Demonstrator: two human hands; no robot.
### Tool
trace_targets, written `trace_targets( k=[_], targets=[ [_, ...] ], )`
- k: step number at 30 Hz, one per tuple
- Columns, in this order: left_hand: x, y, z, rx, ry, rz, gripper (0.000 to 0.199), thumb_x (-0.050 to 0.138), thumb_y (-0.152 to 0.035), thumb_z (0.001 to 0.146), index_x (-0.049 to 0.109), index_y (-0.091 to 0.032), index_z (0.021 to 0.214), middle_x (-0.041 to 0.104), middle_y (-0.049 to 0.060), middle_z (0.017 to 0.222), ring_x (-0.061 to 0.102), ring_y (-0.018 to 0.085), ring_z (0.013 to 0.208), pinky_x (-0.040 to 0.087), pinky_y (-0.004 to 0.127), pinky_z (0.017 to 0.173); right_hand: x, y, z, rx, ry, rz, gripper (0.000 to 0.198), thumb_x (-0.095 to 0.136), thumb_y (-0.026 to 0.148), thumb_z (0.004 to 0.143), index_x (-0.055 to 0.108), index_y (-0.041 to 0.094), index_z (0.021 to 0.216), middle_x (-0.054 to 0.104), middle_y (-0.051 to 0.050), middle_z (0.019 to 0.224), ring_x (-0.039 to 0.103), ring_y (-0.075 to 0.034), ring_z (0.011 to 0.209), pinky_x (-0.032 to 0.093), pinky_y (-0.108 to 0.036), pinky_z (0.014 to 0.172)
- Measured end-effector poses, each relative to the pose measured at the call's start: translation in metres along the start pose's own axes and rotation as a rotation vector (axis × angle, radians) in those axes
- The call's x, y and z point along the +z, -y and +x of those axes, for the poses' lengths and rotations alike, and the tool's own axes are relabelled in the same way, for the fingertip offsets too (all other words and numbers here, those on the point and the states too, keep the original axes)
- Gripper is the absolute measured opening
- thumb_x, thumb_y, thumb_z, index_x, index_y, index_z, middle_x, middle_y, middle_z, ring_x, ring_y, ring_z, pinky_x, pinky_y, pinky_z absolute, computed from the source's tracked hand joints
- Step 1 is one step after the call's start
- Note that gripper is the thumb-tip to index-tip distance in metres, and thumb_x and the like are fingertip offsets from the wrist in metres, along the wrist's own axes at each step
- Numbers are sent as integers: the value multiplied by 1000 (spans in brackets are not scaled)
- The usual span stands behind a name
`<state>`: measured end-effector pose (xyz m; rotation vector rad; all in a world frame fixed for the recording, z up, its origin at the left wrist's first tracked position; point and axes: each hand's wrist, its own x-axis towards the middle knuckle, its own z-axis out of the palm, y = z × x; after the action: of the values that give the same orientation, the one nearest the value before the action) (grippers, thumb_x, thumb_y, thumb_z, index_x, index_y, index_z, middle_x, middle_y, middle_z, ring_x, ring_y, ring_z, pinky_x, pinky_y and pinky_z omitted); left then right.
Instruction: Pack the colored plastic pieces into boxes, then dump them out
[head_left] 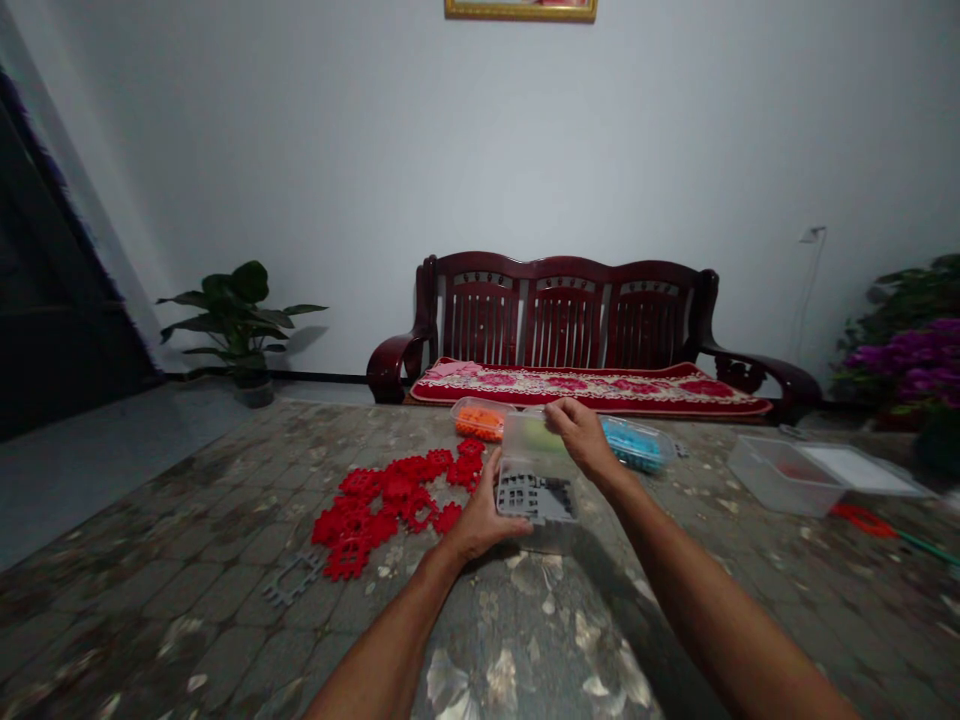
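Observation:
My left hand (pixel 481 518) grips the left side of a clear plastic box (pixel 576 500), its thumb along the near edge. Grey interlocking plastic pieces (pixel 529 495) lie inside the box. The raised clear lid (pixel 519 438) stands behind it, and my right hand (pixel 581 435) pinches its upper right corner. Something yellow-green shows blurred through the lid. A pile of red interlocking pieces (pixel 390 500) is spread left of my left hand. Nearer me on that side, a grey square piece (pixel 295 578) lies on the patterned tabletop (pixel 480 640).
Behind the box stand a clear container of orange pieces (pixel 480 422) and one of blue pieces (pixel 636 446). At right is a larger translucent bin (pixel 780 480), with a red-and-green item (pixel 866 520) beside it. A wooden bench (pixel 566 310) and potted plant (pixel 244 320) are beyond.

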<state>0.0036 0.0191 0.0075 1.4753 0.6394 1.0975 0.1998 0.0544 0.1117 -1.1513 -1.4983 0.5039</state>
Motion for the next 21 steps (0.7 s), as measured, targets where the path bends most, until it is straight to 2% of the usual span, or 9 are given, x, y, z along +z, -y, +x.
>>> trace_targets(
  k=[4, 7, 11, 14, 17, 19, 21],
  targets=[
    [6, -4, -1, 51, -9, 12, 132, 95, -44, 55, 13, -28, 158, 46, 14, 148, 49, 35, 135, 40, 53, 114, 1, 1, -1, -1, -7, 17, 32, 57, 50, 82, 59, 21, 68, 59, 1, 65, 52, -15, 63, 41, -28, 61],
    [6, -2, -2, 110, -59, 122, 119, 92, -36, 60, 22, -29, 156, 43, 13, 152, 46, 35, 138, 36, 54, 117, 1, -1, -1, -9, -10, 20, 32, 57, 49, 83, 58, 21, 67, 58, 1, 64, 51, -15, 62, 40, -27, 60],
    [7, 2, -7, 201, -135, 455, 87, 89, -28, 64, 49, -28, 142, 36, 11, 155, 36, 38, 145, 28, 55, 121, 2, -4, 0, -8, 3, 45, 34, 57, 51, 83, 59, 21, 68, 58, 1, 65, 51, -14, 62, 40, -27, 60],
    [10, 0, -13, 285, -202, 698, 56, 83, -27, 73, 64, -29, 126, 33, 9, 157, 34, 37, 146, 30, 55, 120, 2, -6, 1, -4, 13, 71, 34, 59, 52, 83, 60, 21, 70, 59, 1, 67, 52, -15, 64, 41, -27, 61],
    [15, -6, -18, 430, -218, 891, 34, 80, -29, 78, 71, -30, 111, 48, 8, 144, 41, 35, 139, 28, 55, 119, 4, -8, 2, 8, 3, 93, 34, 59, 53, 82, 59, 21, 70, 58, 1, 67, 51, -15, 64, 41, -27, 61],
    [18, -10, -19, 517, -168, 942, 26, 79, -29, 79, 72, -30, 104, 59, 7, 129, 48, 33, 130, 29, 55, 118, 4, -8, 2, 15, -6, 113, 34, 59, 53, 81, 58, 21, 69, 57, 1, 66, 50, -14, 63, 40, -27, 61],
    [19, -12, -20, 565, -142, 943, 19, 76, -27, 81, 73, -29, 100, 63, 6, 117, 53, 31, 120, 35, 52, 112, 5, -8, 2, 22, -8, 135, 34, 60, 53, 80, 58, 21, 68, 56, 2, 64, 49, -14, 62, 40, -27, 60]
  ],
)
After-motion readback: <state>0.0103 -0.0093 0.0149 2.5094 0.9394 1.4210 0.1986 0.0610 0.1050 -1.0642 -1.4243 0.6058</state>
